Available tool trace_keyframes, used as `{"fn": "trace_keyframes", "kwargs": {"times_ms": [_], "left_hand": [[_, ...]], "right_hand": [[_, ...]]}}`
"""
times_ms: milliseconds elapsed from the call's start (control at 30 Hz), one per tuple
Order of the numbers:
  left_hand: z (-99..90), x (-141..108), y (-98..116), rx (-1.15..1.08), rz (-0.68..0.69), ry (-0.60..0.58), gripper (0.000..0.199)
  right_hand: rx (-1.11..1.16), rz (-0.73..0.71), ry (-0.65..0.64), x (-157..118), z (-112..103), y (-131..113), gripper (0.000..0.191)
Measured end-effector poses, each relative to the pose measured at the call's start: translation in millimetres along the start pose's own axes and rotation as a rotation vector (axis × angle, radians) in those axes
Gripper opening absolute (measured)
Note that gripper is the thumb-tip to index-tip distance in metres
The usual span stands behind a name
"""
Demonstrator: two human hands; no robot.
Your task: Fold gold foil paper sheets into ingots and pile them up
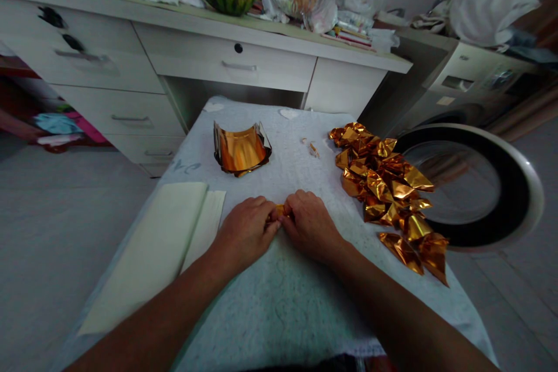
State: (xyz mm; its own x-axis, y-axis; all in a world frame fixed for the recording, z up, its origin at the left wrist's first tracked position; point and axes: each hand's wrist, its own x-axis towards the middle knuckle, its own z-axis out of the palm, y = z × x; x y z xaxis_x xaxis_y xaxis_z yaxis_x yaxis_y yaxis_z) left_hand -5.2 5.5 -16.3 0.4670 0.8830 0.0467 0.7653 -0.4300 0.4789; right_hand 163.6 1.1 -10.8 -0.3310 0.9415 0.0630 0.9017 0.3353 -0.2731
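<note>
No readable lettering anywhere.

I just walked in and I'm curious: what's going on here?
The person's left hand and right hand meet above the pale cloth-covered table, pinching a small, mostly hidden golden-orange piece. A heap of crumpled, shiny coppery foil pieces lies to the right, curved coppery foil sheets beyond the hands, and flat cream paper to the left.
</note>
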Motion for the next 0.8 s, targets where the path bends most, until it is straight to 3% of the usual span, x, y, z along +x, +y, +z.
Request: {"fn": "trace_keyframes", "kwargs": {"times_ms": [267,600,800], "left_hand": [[-4.3,4,-1,0.033,-0.062,-0.022,0.019],[-3.1,6,0,-0.027,-0.151,-0.01,0.003],[-6.8,8,-3,-0.108,-0.165,-0.072,0.006]], "right_hand": [[0.07,0.017,-0.042,2,-4,2,0.009],[0.063,0.048,-0.038,1,-2,4,0.01],[0.057,0.066,-0.065,1,-3,16,0.011]]}}
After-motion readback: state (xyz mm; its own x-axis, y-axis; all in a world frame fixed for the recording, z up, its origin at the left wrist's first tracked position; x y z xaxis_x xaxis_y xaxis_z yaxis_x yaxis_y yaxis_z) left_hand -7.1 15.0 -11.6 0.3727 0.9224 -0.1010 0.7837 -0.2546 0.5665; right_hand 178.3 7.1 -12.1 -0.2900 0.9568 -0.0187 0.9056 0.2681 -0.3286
